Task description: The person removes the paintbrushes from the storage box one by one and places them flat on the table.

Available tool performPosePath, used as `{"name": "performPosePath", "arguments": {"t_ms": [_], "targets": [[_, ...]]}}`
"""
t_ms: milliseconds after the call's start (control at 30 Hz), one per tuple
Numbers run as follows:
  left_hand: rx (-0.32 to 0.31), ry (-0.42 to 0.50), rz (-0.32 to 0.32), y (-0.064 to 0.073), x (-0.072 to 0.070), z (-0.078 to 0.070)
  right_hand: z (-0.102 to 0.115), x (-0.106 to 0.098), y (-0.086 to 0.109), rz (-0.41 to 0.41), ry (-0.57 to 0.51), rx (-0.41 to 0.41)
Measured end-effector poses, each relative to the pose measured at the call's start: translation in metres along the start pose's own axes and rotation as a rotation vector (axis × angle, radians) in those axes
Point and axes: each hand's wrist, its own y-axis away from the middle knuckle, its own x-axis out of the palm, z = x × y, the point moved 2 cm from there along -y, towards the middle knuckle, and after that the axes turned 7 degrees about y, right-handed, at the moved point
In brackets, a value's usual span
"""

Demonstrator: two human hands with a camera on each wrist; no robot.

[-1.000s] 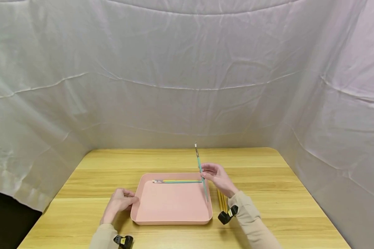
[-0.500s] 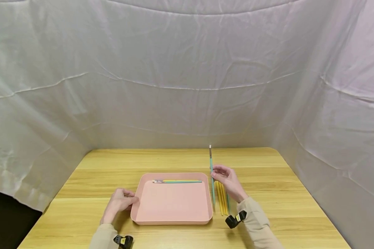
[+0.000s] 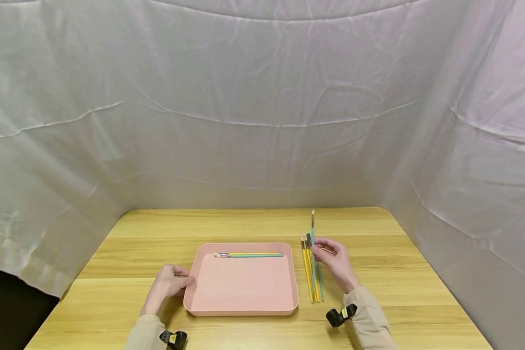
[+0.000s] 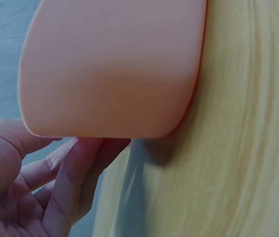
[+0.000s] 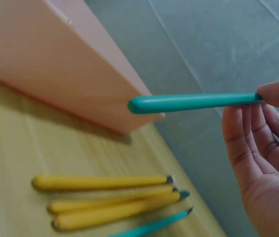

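Note:
My right hand (image 3: 335, 261) pinches a teal paintbrush (image 5: 193, 102) between thumb and fingertips, bristles pointing up and away in the head view. It hovers over a row of yellow paintbrushes (image 5: 104, 181) and one teal paintbrush (image 5: 154, 225) lying on the table beside the tray. My left hand (image 3: 169, 283) grips the left wall of the pink tray (image 3: 240, 291), thumb on the inside and fingers below the rim in the left wrist view. Inside the tray, along its far side, lie a yellow paintbrush (image 3: 253, 253) and a teal paintbrush (image 3: 258, 256), side by side.
The wooden table (image 3: 398, 291) extends to both sides of the tray. A grey curtain (image 3: 253, 146) hangs behind it and along the sides. A black camera (image 3: 341, 315) sits on the right wrist, another camera (image 3: 174, 339) on the left.
My right hand has carried the teal paintbrush rightward, from above the tray's right edge to above the brushes on the table. The left hand and tray have stayed put.

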Motion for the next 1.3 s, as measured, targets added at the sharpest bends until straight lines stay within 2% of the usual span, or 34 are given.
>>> {"name": "performPosePath", "arguments": {"t_ms": [367,800,1100,1300], "targets": [[-0.003,0.019,0.001,0.000,0.000,0.001,-0.021,-0.020,0.005,-0.068,0.055,0.095],[0.002,0.007,-0.004,0.000,0.000,0.000,-0.038,-0.028,0.006,-0.154,0.127,0.248],[-0.002,0.011,-0.004,0.001,0.000,0.001,-0.046,-0.028,0.004,-0.175,0.236,0.189],[0.004,0.022,0.004,0.000,0.000,0.001,-0.048,-0.029,0.003,-0.168,0.331,0.182]]}}
